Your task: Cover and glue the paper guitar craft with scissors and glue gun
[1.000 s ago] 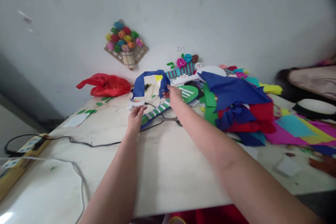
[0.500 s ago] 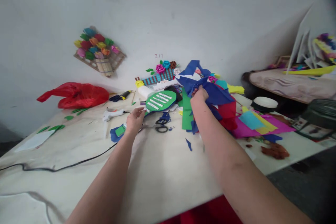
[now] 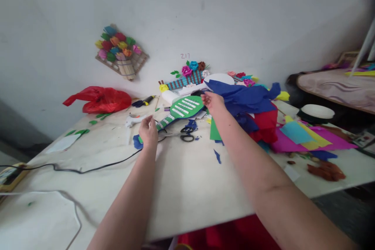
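A green paddle-shaped cutout (image 3: pixel 184 108) with white strips and a blue edge lies tilted across the back middle of the table. My left hand (image 3: pixel 149 131) is at its narrow handle, covering part of it, with thumb and fingers slightly apart. At the rounded end, my right hand (image 3: pixel 214 104) has its bent fingers on the rim. Crumpled blue paper (image 3: pixel 246 97) is heaped just beyond my right hand. Black-handled scissors (image 3: pixel 187 137) lie below the cutout, and a white glue gun (image 3: pixel 134 120) rests behind my left hand.
A red plastic bag (image 3: pixel 107 100) and a yellow-black cutter (image 3: pixel 148 100) sit at the back left. Black cord (image 3: pixel 80 171) crosses the left side. Magenta paper (image 3: pixel 281 142), a white bowl (image 3: pixel 318 111) and brown scraps (image 3: pixel 326 171) are on the right. Paper flowers (image 3: pixel 187 71) stand by the wall.
My right hand has let go of the blue paper, which has dropped onto the pile, and has moved to the cutout's rounded end. My left hand's pinch on the handle has loosened.
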{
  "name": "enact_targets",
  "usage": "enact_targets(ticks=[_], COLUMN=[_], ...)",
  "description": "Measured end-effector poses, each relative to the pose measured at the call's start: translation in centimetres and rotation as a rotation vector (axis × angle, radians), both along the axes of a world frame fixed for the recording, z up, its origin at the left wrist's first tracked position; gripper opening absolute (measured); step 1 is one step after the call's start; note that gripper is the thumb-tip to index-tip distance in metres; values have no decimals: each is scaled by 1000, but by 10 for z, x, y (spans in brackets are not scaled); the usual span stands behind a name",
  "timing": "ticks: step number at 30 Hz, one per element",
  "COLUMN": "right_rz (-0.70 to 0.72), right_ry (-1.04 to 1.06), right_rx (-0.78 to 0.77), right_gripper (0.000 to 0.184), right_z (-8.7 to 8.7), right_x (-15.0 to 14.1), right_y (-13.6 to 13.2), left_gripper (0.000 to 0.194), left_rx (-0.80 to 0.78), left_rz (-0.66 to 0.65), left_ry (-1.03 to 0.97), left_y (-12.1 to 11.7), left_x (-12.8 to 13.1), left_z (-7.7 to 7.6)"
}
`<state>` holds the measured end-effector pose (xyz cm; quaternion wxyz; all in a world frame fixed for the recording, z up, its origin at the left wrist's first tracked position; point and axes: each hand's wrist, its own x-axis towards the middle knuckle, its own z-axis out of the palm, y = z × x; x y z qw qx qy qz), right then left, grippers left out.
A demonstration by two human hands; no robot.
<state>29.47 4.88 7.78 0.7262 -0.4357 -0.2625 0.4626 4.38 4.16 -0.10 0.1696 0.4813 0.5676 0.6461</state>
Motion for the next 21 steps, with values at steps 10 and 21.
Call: enact_targets(ticks=[10, 21], right_rz=[598, 552], right_ry=[-1663, -2182], right_rx=[65, 104], right_gripper=[19, 33], right_z=[-27, -39], right_x=[-80, -108], right_y=[-29, -51], left_gripper=[32, 31], left_rx=[-14, -541], left_rz=[235, 22], left_ry=[-102, 544], left_y=[6, -10], left_x=[-50, -66], left_z=[-7, 7])
